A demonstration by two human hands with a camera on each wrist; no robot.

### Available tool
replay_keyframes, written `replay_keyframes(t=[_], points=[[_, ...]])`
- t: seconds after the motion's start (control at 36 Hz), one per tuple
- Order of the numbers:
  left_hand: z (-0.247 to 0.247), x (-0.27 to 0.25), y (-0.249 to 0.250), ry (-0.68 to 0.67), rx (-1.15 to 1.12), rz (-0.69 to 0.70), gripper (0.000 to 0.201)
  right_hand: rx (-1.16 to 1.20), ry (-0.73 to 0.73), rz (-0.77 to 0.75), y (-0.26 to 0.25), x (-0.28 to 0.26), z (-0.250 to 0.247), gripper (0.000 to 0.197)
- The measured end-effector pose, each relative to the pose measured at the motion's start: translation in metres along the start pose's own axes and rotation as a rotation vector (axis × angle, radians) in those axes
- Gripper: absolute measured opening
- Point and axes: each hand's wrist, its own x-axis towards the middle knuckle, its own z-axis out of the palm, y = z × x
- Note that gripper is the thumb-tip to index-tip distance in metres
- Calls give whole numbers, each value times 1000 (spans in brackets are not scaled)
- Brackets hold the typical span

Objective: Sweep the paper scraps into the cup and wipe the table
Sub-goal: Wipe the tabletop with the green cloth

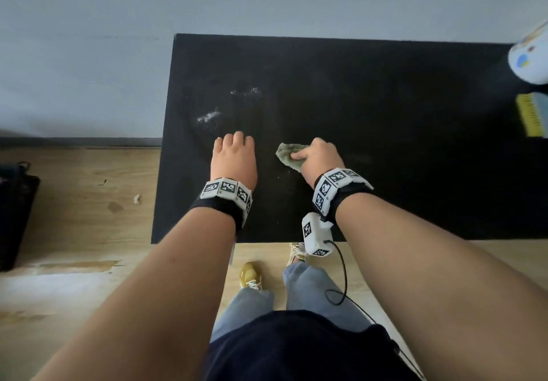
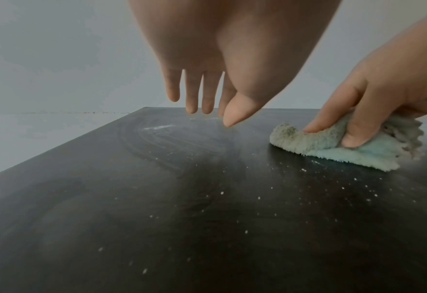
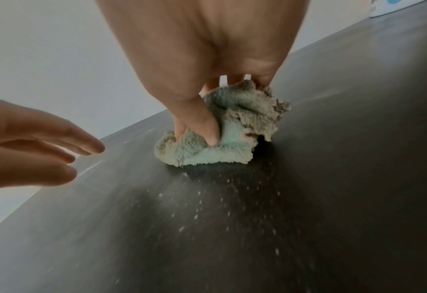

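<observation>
Softness rules the fluffy pale green cloth (image 3: 215, 142) — light, limp, bunching easily, best taken across its bunched top. Right hand (image 1: 318, 158) has its grip pinching it on the black counter (image 1: 385, 143); left hand (image 1: 234, 158) hovers beside, grip spread.

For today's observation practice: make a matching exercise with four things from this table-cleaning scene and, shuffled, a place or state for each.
Things:
1. cloth
2. left hand
3. cup
4. white residue

States:
A. far right edge of the table
B. open, holding nothing
C. gripped by the right hand
D. smeared beyond the left hand

Pairs: 1-C, 2-B, 3-A, 4-D
</observation>
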Motion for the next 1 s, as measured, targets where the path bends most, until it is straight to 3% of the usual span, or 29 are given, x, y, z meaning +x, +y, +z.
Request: replay_keyframes(t=[0.14,0.22,0.36,0.47,0.67,0.75,0.89,1.0], points=[[3,-18,-7,1,4,40,37,-122,-117,-107,9,-34,5,25],[3,-26,-9,11,3,66,38,-57,-128,-109,15,-52,0,23],[2,-34,-12,17,7,108,40,-76,249,51,32,-50,-6,34],[4,-44,-20,14,13,110,38,-232,218,108,51,-48,-5,39],[11,-56,-29,-9,31,133,41,4,196,-37,39,-75,23,27],[10,-58,-28,-9,18,148,41,-30,160,-98,34,-86,41,22],[6,-55,-27,11,10,164,41,2,123,-66,35,-98,56,22],[3,-54,-25,18,-5,162,41,-70,300,-57,50,-110,57,35]])
